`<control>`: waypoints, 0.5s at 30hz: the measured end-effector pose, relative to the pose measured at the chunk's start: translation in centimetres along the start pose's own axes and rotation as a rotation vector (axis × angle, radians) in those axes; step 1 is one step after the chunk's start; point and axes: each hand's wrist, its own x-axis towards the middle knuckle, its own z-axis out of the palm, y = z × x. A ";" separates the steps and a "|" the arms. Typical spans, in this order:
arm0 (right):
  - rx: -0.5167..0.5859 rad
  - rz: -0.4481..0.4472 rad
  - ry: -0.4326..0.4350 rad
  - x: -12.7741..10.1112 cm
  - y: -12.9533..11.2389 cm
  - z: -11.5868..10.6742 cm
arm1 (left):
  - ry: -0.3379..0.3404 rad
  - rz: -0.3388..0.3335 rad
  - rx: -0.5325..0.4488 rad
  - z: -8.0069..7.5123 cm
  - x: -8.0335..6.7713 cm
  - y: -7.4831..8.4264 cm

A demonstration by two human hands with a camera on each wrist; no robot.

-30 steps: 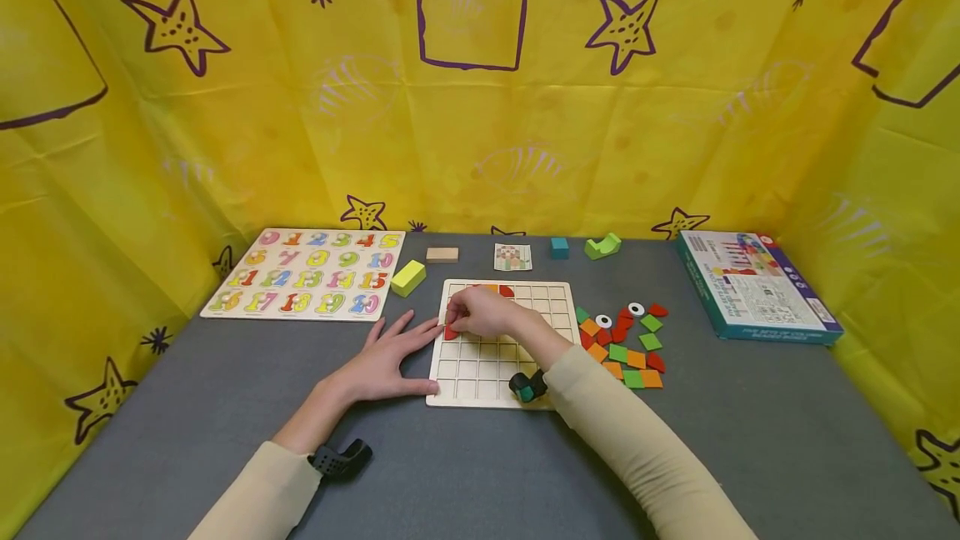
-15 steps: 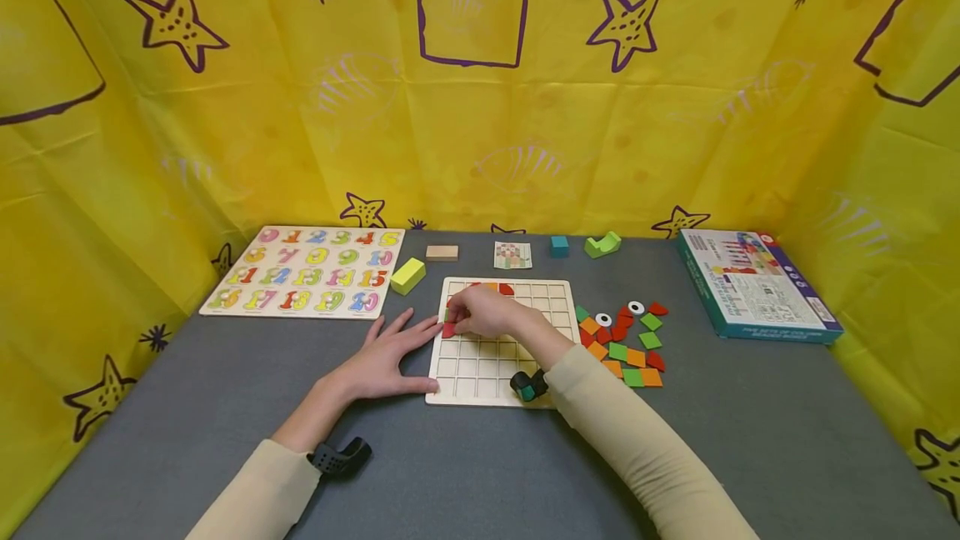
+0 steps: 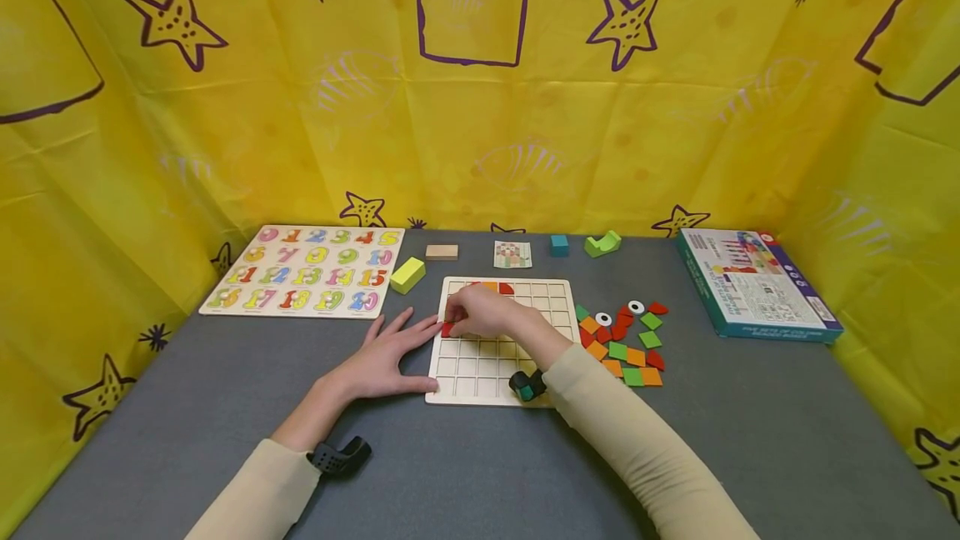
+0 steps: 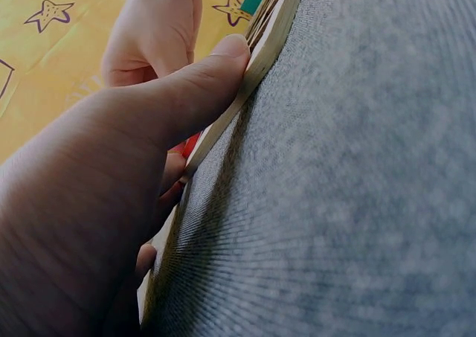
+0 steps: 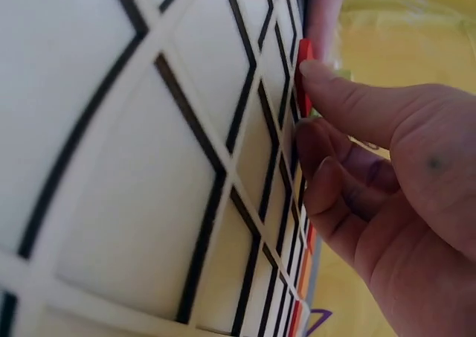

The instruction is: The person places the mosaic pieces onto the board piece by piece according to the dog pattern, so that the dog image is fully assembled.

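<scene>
While the flat left hand (image 3: 382, 363) steadies the grid board (image 3: 501, 373), the right hand (image 3: 483, 312) pinches a red tile (image 3: 447, 330); seating it squarely looks next.

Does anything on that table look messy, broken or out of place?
Nothing is broken or spilled. The one untidy spot is the loose heap of red, orange and green tiles right of the grid board. A red tile under the right hand sits at the board's left edge.

Hardly anything moves: the right hand (image 3: 483, 312) has edged a touch up the grid board (image 3: 501, 369), nudging the red tile (image 3: 447, 329) at its left edge.
</scene>
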 end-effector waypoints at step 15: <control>-0.043 -0.038 0.013 -0.1 0.0 -0.1 | 0.000 -0.005 0.005 0.1 -0.1 -0.2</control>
